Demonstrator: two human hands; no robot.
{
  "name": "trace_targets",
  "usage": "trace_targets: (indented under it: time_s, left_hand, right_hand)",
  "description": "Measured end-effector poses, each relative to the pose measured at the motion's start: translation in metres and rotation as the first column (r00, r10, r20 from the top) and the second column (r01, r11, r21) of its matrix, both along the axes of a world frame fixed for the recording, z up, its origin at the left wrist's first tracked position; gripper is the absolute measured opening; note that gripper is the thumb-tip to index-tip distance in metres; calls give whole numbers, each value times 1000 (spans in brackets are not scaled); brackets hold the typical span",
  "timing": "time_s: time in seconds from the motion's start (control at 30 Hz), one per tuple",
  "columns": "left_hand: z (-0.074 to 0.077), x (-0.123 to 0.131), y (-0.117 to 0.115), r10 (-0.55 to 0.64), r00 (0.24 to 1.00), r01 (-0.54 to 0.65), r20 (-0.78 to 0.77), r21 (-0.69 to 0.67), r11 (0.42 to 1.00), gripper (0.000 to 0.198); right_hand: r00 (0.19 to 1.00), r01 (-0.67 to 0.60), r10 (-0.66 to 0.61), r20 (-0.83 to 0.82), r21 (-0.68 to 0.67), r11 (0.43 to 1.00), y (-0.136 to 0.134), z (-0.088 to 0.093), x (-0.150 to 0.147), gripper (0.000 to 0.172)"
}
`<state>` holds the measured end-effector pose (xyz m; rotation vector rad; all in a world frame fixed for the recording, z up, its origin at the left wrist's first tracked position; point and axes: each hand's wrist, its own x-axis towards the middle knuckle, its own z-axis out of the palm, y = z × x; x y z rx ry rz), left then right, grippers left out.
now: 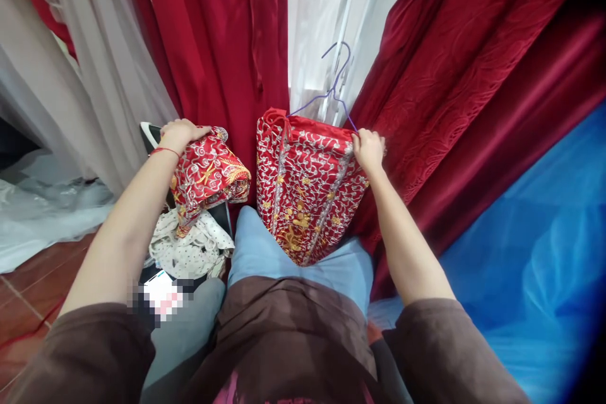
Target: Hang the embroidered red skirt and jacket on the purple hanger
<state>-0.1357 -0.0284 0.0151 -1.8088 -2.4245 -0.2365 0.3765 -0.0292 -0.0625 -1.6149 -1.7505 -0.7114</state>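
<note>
My right hand (pixel 370 150) is closed round the upper right corner of a red embroidered skirt (pixel 307 189), where it meets a purple wire hanger (pixel 335 89). The skirt hangs from the hanger in front of my knees, with silver and gold stitching and red ties at its upper left corner. To the left, my left hand (pixel 182 132) grips the top edge of a bunched red embroidered garment (pixel 208 170) with silver and gold patterns. Its fingers are partly hidden. That garment is above a crumpled white dotted cloth (pixel 189 246).
Dark red drapes (pixel 218 31) hang ahead, and more red fabric (pixel 454 95) slopes along the right. Blue sheeting (pixel 530 252) covers the lower right. Pale sheer fabric (pixel 89 57) hangs at the left above a tiled floor (pixel 23 303). A blurred-out bright screen (pixel 163 293) lies near my left leg.
</note>
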Motion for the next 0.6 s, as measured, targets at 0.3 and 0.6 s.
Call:
trace_targets:
  time_s: [0.3, 0.6]
  left_hand:
    - [6, 49, -7, -139, 986, 146, -88, 80, 986, 36]
    - [6, 85, -15, -223, 956, 259, -191, 190, 947, 41]
  right_hand:
    - [998, -17, 13, -60, -69, 997, -6, 6, -3, 43]
    - [938, -304, 285, 199, 76, 950, -69, -9, -160, 61]
